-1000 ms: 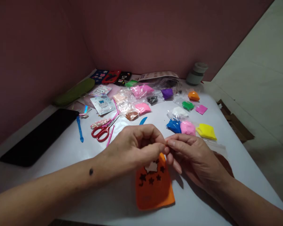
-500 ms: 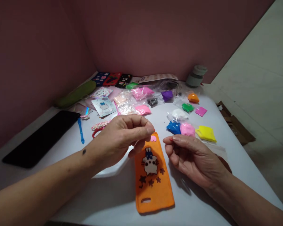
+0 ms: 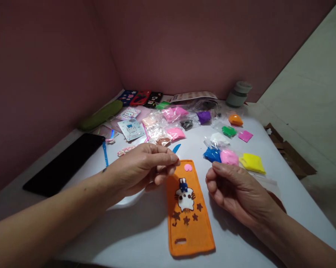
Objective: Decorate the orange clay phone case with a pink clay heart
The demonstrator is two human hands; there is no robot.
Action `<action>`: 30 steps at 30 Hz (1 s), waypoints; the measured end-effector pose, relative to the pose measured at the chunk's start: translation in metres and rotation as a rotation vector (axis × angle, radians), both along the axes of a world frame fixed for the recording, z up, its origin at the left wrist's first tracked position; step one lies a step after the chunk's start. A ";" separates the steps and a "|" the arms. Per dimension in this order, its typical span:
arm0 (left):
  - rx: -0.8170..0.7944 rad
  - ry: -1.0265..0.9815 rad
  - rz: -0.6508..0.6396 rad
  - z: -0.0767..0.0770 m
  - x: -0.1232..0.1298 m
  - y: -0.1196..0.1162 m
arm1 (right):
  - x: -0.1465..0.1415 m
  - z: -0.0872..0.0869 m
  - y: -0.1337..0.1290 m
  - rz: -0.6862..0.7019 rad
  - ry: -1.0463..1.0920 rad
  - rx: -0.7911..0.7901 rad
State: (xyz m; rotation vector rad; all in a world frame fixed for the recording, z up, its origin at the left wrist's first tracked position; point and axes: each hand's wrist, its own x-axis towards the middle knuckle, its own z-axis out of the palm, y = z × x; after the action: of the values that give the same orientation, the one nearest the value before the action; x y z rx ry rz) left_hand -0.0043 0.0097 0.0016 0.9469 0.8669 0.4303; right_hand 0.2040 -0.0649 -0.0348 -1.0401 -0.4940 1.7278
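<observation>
An orange phone case [image 3: 202, 232] covered in clay lies in front of me. On it are a white cat figure [image 3: 186, 201] with blue clothing, several dark brown stars and a pink heart [image 3: 188, 168]. My left hand [image 3: 153, 163] is closed in a pinch above the case's upper left edge; a faint speck of red shows at its fingertips. Right of the case, my right hand [image 3: 234, 186] is pinched too, thumb against the index finger. Whatever lies between those fingertips is too small or hidden to make out.
Behind my hands lie several clay bags, among them blue [image 3: 211, 154], yellow [image 3: 253, 163] and purple [image 3: 203, 117]. A black tablet-like slab [image 3: 64, 163] and a blue tool [image 3: 105, 154] are at left. A jar [image 3: 238, 95] stands at the back right.
The view has shifted, so the table things sit further right. Both hands stay pinched and a little further apart. The red bit at my right fingertips no longer shows.
</observation>
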 end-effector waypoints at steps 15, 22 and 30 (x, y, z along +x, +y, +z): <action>0.056 -0.049 0.027 -0.019 -0.011 0.014 | 0.001 0.002 0.006 0.008 -0.036 -0.015; 0.119 0.090 -0.052 -0.014 -0.020 0.021 | -0.001 0.003 0.005 -0.002 -0.010 -0.043; 0.178 0.217 -0.288 -0.009 -0.025 0.025 | 0.001 -0.004 0.002 0.012 -0.014 -0.068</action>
State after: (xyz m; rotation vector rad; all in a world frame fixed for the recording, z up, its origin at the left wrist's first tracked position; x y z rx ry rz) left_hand -0.0290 0.0343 -0.0077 1.2805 0.8798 0.1592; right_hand 0.2048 -0.0629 -0.0387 -1.0996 -0.4540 1.7593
